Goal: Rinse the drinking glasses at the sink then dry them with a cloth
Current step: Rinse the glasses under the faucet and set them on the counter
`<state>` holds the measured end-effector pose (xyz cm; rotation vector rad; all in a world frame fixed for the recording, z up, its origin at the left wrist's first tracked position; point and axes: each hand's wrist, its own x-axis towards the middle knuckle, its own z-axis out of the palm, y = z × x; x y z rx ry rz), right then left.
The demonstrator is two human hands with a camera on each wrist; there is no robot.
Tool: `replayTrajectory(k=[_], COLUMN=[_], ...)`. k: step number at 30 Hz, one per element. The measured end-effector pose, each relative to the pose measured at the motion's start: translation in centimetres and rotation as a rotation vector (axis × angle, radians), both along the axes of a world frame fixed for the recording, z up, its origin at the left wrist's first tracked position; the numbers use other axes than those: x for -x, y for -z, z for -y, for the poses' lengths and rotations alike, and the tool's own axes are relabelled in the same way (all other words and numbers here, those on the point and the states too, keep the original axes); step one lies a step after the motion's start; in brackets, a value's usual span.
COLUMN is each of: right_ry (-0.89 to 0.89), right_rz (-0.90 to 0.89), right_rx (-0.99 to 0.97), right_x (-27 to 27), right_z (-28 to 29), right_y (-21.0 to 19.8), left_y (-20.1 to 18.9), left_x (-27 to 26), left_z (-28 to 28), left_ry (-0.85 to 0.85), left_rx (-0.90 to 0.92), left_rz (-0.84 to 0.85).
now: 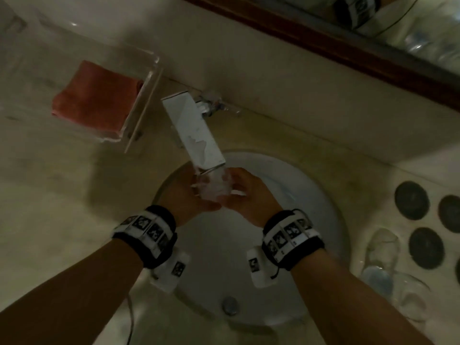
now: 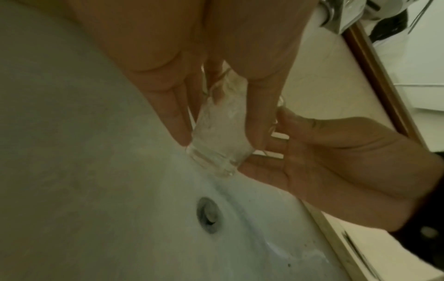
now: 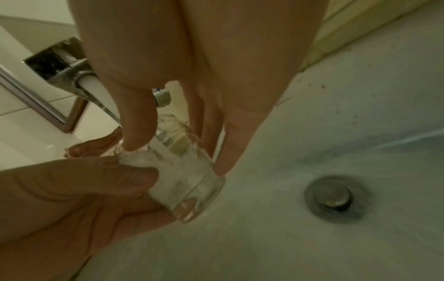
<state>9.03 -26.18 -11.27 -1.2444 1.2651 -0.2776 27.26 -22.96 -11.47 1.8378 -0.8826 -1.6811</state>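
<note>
A clear drinking glass [image 1: 213, 188] is held tilted under the spout of the flat chrome faucet [image 1: 196, 130], over the white round sink [image 1: 224, 257]. Water runs into it and it looks frothy inside. My left hand [image 1: 193, 195] grips the glass from the left, its thumb and fingers [image 2: 168, 114] curled round the wall of the glass [image 2: 221, 136]. My right hand [image 1: 240, 192] grips it from the right; its thumb and fingers [image 3: 230, 148] pinch the glass [image 3: 190, 176] near its thick base. Two more clear glasses [image 1: 384, 247] stand on the counter at the right. A folded red cloth [image 1: 94, 100] lies at the back left.
The cloth sits in a clear acrylic tray [image 1: 142, 105] on the beige counter. Several dark round discs [image 1: 412, 200] lie on the counter at the right, behind the spare glasses. The drain plug [image 1: 230, 306] is near the sink's front. A wood-framed mirror [image 1: 348, 53] runs along the back.
</note>
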Motion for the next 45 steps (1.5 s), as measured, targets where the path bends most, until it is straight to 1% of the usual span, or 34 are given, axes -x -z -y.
replayTrajectory(k=[3,4,5,6,7,8,10,11,12,14,15,18,20,22,24,26,28,30,32,34,36,37,40,41,43,45], right_ry=[0.057,0.061,0.064,0.057,0.056,0.050,0.046,0.043,0.038,0.022,0.015,-0.022,-0.050,-0.034,0.001,0.041,0.055,-0.007,0.070,0.120,0.159,0.214,0.353,0.394,0.476,0.481], right_rz=[0.032,0.032,0.042,0.050,0.052,0.046,0.038,0.025,0.005,-0.015,-0.018,-0.089,-0.203,-0.269,-0.282,-0.293,-0.283,-0.275,-0.221,-0.142,-0.100,-0.070,-0.033,-0.024,0.004,-0.009], right_rx=[0.035,0.031,0.024,0.025,0.039,0.058,0.083,0.091,0.099,0.100,0.090,0.035,-0.004,-0.057,-0.123,-0.160,-0.180,-0.166,-0.205,-0.253,-0.234,-0.221,-0.123,-0.125,-0.200,-0.223], right_x=[0.0,0.1,0.3,0.4,0.5,0.5,0.5,0.4,0.4,0.4,0.4,0.2,0.0,-0.1,-0.6,-1.2,-1.8,-2.6,-3.4,-3.8,-4.3,-4.7,-5.9,-6.2,-6.5,-6.5], right_z=[0.1,0.2,0.3,0.3,0.3,0.3,0.2,0.1,0.0,-0.1,-0.1,0.2,0.5,0.6,0.5,0.3,0.3,0.3,0.1,0.0,0.0,0.0,-0.1,-0.3,-0.5,-0.4], right_y=[-0.2,-0.2,-0.3,-0.5,-0.6,-0.7,-0.8,-0.7,-0.6,-0.8,-0.9,-1.0,-0.6,-0.5,-0.4,-0.4,-0.5,-0.2,-0.3,-0.8,-1.2,-1.4,-1.4,-1.4,-2.0,-2.1], left_y=[0.2,-0.1,-0.4,-0.7,-0.6,-1.0,-2.1,-1.9,-1.9,-1.9,-1.7,-1.5,-2.5,-3.1,-3.0,-2.9,-2.9,-3.0,-3.7,-3.8,-3.7,-3.8,-3.4,-3.4,-3.3,-2.8], left_x=[0.4,0.4,0.4,0.6,0.8,1.1,1.7,1.7,1.5,1.0,0.5,0.0,0.8,1.6,1.9,2.0,2.2,2.3,2.7,2.9,3.0,3.2,3.6,3.6,3.4,3.0], left_z=[0.4,0.3,0.2,0.3,0.3,0.4,0.6,0.5,0.4,0.4,0.3,0.3,0.5,0.8,0.7,0.6,0.6,0.6,0.9,1.2,1.5,1.6,1.8,1.8,1.9,1.8], left_ry=[0.072,0.084,0.073,0.054,0.018,0.025,-0.018,-0.038,-0.015,0.028,0.032,0.018,0.051,0.105,0.074,0.009,-0.052,-0.129,-0.215,-0.254,-0.279,-0.293,-0.255,-0.263,-0.288,-0.308], left_rx=[0.095,0.119,0.144,0.174,0.174,0.177,0.129,0.107,0.100,0.100,0.088,0.021,-0.018,-0.066,-0.154,-0.199,-0.182,-0.120,-0.134,-0.143,-0.136,-0.141,-0.100,-0.089,-0.094,-0.113], left_rz=[0.258,0.300,0.304,0.299,0.246,0.193,0.050,-0.003,-0.025,0.075,0.084,-0.014,0.038,0.070,0.093,0.068,0.059,0.030,-0.047,-0.092,-0.131,-0.148,-0.130,-0.128,-0.109,-0.117])
